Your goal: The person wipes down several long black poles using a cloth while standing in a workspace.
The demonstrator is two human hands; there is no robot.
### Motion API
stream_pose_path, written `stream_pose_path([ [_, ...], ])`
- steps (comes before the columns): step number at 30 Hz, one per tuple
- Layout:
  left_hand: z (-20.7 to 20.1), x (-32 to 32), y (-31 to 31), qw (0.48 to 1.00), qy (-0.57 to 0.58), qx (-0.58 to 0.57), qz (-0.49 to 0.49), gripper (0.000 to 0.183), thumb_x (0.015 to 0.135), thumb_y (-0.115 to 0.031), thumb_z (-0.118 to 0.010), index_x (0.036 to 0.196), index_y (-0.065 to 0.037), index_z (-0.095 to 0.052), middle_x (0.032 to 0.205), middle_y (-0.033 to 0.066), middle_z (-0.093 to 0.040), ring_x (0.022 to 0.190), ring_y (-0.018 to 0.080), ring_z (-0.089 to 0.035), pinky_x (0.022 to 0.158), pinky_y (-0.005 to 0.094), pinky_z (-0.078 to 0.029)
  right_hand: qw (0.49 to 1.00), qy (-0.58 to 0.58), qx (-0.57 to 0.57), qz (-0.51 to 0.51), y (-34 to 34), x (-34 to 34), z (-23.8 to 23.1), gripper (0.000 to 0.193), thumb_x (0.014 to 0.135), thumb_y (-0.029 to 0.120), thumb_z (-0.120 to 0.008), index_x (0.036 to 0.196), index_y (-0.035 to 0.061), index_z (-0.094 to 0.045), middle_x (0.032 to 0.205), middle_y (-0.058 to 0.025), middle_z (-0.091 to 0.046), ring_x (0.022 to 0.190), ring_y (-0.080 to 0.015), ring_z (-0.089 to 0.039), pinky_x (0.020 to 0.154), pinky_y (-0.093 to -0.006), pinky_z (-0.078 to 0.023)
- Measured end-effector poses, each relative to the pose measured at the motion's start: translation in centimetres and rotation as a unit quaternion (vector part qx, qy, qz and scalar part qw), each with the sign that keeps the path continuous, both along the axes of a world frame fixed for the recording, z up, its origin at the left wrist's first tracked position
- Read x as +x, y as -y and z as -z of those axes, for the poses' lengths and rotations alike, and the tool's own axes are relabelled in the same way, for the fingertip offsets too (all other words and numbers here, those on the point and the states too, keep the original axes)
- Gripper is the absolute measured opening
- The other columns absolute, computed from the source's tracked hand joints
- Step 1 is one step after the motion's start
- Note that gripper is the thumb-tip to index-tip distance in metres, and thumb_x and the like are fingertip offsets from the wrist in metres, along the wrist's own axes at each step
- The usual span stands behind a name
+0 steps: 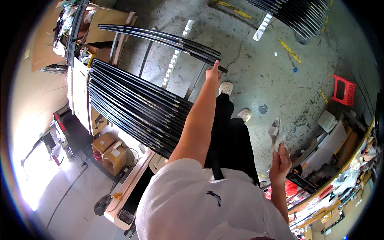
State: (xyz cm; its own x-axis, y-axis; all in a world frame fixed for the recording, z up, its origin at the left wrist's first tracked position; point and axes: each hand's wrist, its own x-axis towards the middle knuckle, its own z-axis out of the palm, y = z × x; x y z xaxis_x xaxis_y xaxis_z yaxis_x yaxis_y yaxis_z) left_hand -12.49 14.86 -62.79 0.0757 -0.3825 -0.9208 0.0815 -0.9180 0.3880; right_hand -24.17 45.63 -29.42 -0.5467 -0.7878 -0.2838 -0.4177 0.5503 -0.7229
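My left hand (213, 74) reaches forward to the right-hand end of a long black rod (200, 59), its fingers closed about the tip with the index finger laid over it. That rod lies beside a few similar ones, resting across a white-topped bar (172, 66). Nearer to my body, a dense row of black rods (136, 104) lies side by side, partly covered by my left forearm. Held out on the right, my right hand (280, 164) pinches a crumpled whitish cloth (276, 131), well apart from the rods.
Another bundle of black rods (302, 18) rests on a stand at the far right. A red plastic stool (343, 90) stands on the grey floor. Cardboard boxes (110, 154) sit at the left, and a cluttered shelf (344, 184) runs along the right side.
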Motion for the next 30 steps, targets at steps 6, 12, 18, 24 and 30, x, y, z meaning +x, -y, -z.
stream_pose_path([
  [6, 2.6, 0.0, 0.2, 0.987, -0.141, -0.052, -0.051, 0.016, 0.086, -0.011, -0.062, 0.096, -0.004, -0.051, 0.085, 0.0055, -0.055, 0.078, 0.022, -0.061, 0.065, 0.0355, -0.047, 0.999, -0.029, -0.039, 0.003, 1.2, 0.0, 0.9, 0.042, 0.084, -0.001, -0.053, 0.125, 0.0063, -0.052, 0.079, -0.0171, -0.058, 0.062, -0.0267, -0.054, 0.055, -0.0319, -0.043],
  [12, -6.5, 3.5, -5.4, 0.963, -0.203, -0.156, -0.085, 0.009, 0.09, -0.004, -0.052, 0.096, -0.002, -0.046, 0.091, 0.0073, -0.054, 0.085, 0.0231, -0.061, 0.075, 0.0385, -0.054, 0.999, 0.009, -0.035, -0.008, -0.3, 0.4, 0.5, 0.04, 0.084, -0.001, -0.053, 0.123, 0.0059, -0.054, 0.075, -0.0168, -0.057, 0.061, -0.0262, -0.053, 0.055, -0.0321, -0.044],
  [18, -31.6, 1.1, -10.2, 0.895, -0.301, -0.324, -0.061, 0.01, 0.094, -0.016, -0.047, 0.102, -0.01, -0.044, 0.08, 0.0011, -0.045, 0.07, 0.0143, -0.044, 0.066, 0.0326, -0.042, 0.994, 0.047, -0.093, -0.022, -0.8, 1.8, -2.5, 0.039, 0.084, -0.001, -0.054, 0.122, 0.0077, -0.055, 0.074, -0.014, -0.056, 0.061, -0.0231, -0.053, 0.058, -0.0308, -0.045],
  [24, -43.9, -2.1, -13.0, 0.822, -0.409, -0.396, -0.002, 0.016, 0.096, -0.019, -0.043, 0.11, -0.013, -0.039, 0.075, 0.0013, -0.037, 0.062, 0.013, -0.037, 0.054, 0.0289, -0.037, 0.982, 0.052, -0.177, -0.051, -1.3, 2.5, -7.6, 0.042, 0.082, -0.005, -0.053, 0.121, 0.0111, -0.057, 0.068, -0.0095, -0.049, 0.057, -0.0192, -0.045, 0.055, -0.0248, -0.041],
  [30, -50.2, -4.4, -16.5, 0.804, -0.426, -0.411, 0.052, 0.013, 0.096, -0.019, -0.043, 0.107, -0.013, -0.042, 0.071, -0.0011, -0.036, 0.056, 0.009, -0.034, 0.044, 0.023, -0.03, 0.964, 0.044, -0.26, -0.011, -3.7, 2.3, -11.1, 0.024, 0.086, 0.001, -0.054, 0.109, 0.006, -0.061, 0.067, -0.0088, -0.047, 0.055, -0.0185, -0.043, 0.05, -0.0258, -0.038],
])
